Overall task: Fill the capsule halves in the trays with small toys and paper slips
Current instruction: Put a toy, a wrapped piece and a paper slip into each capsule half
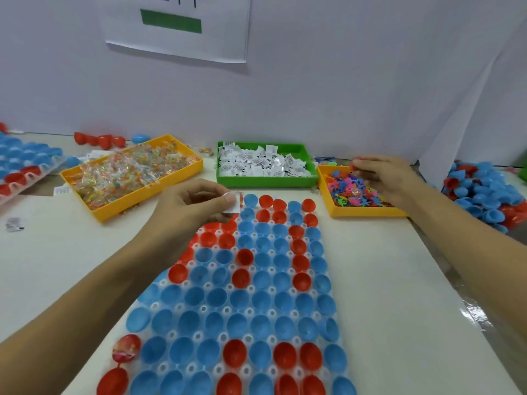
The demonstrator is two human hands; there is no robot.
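A clear tray (288,272) holding several blue and red capsule halves lies in front of me. My left hand (188,206) hovers over its far left corner and pinches a white paper slip (234,203) between thumb and fingers. My right hand (385,175) reaches into the small yellow bin of colourful toys (353,195), fingers curled among the pieces; what they hold is hidden. One red half at the near left (127,347) contains a wrapped packet.
A green bin of paper slips (265,163) sits behind the tray, and a large yellow bin of clear wrapped packets (131,172) lies to the left. Loose capsule halves are piled at right (484,192). Another filled tray (25,166) is far left. A white wall stands behind.
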